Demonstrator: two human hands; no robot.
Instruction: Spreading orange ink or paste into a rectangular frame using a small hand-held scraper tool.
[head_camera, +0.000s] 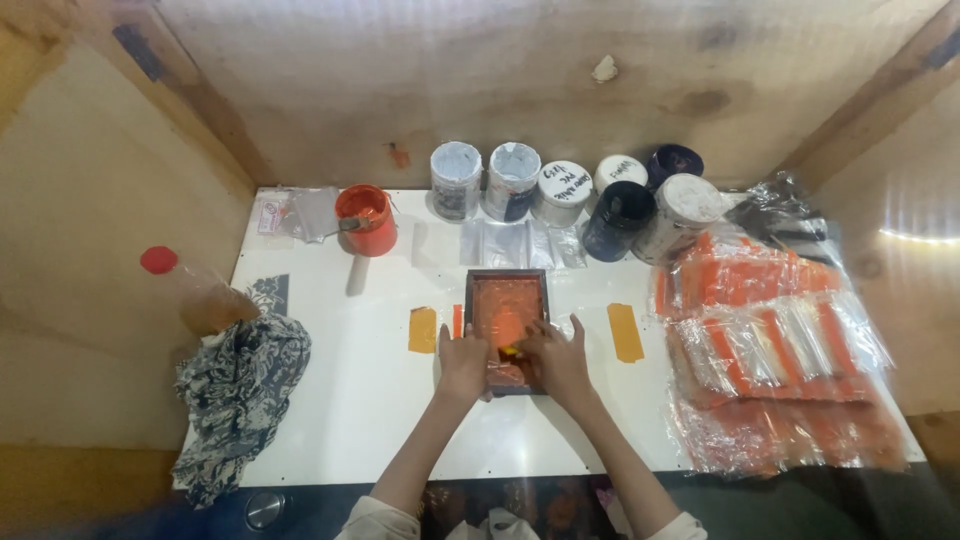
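White table (350, 400) inside plywood walls (500, 90); its right side lies under blurred orange packets (770, 350), its back edge under paint jars (560, 192). At centre sits an orange-inked frame (506, 312). Left hand (464, 362) and right hand (556, 358) press flat, fingers spread, on its near end, hiding something yellow

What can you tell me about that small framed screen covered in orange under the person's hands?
The framed screen is a small rectangle with a dark, wood-like border and a mesh panel smeared with orange ink. It lies flat on the white table, near the middle, its long sides running away from the person. The left hand and the right hand both press on its near end, covering that edge. Strips of yellow-orange tape are stuck to the table on either side of it.
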